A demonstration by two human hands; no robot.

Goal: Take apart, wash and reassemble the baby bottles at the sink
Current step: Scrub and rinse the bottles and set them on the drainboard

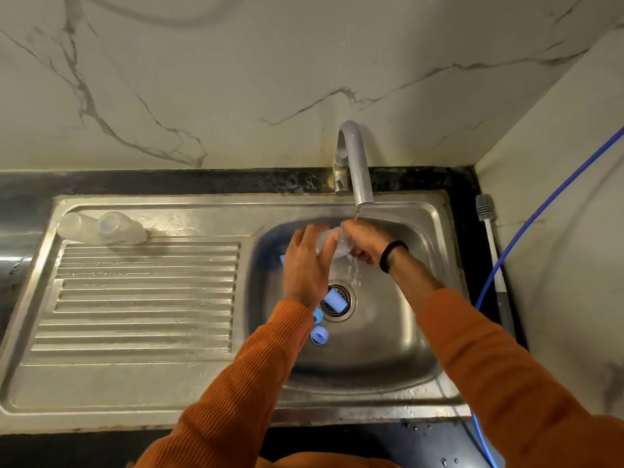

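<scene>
Disassembly looks complete and washing is underway: both hands, left hand [305,261] and right hand [363,243], fingers curled around a clear bottle [326,243] under the running tap [354,163], while blue parts [332,298] in the sink [388,332] and clear pieces [101,228] on the drainboard await reassembly.

Under the curved steel tap [354,163], my left hand [305,265] and right hand [363,243] grip a clear plastic bottle part [329,243] in running water, above blue plastic rings [332,300] lying below the tap.

Ribbed orange sleeves [499,359]; black band [391,255], perhaps elastic, on right wrist
</scene>
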